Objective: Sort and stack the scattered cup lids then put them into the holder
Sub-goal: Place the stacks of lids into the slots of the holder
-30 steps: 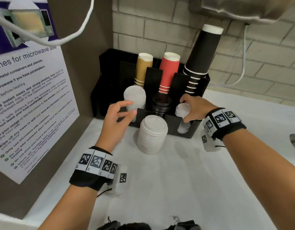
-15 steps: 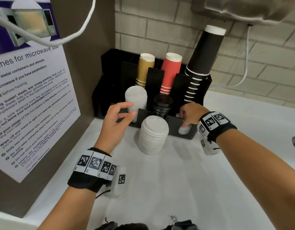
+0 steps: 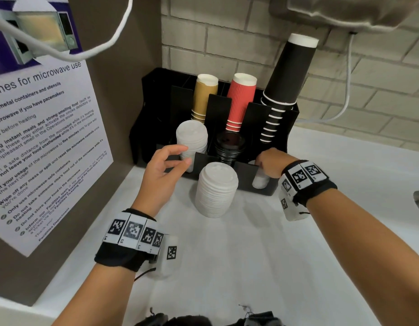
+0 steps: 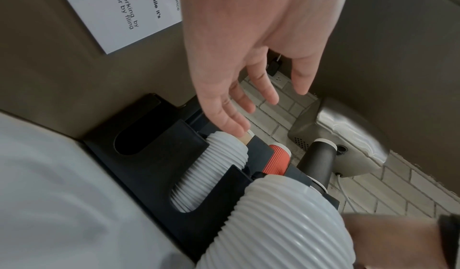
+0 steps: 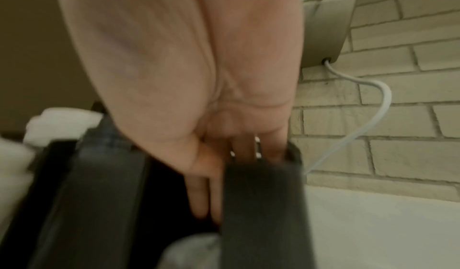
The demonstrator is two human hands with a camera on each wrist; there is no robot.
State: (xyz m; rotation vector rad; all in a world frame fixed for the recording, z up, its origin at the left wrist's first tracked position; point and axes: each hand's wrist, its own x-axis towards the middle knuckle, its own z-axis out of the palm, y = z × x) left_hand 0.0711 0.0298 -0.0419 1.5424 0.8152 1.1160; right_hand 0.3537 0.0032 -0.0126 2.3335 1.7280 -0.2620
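My left hand (image 3: pixel 165 167) hangs loose-fingered just left of the upright loose lid stack (image 3: pixel 216 189) on the desk; my right hand (image 3: pixel 269 162), seemingly straight-fingered, presses small lids (image 3: pixel 260 181) into the holder (image 3: pixel 241 178).

1. Rear wall (image 3: pixel 239 50): pale painted brick.
2. Left side panel (image 3: pixel 123 74): brown, carrying a printed microwave notice (image 3: pixel 46 147).
3. Countertop (image 3: pixel 251 267): white.
4. White cable (image 3: pixel 347 90): hangs against the brick.

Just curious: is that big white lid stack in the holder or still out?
Out. The big white lid stack stands upright on the white counter, in front of the black holder.
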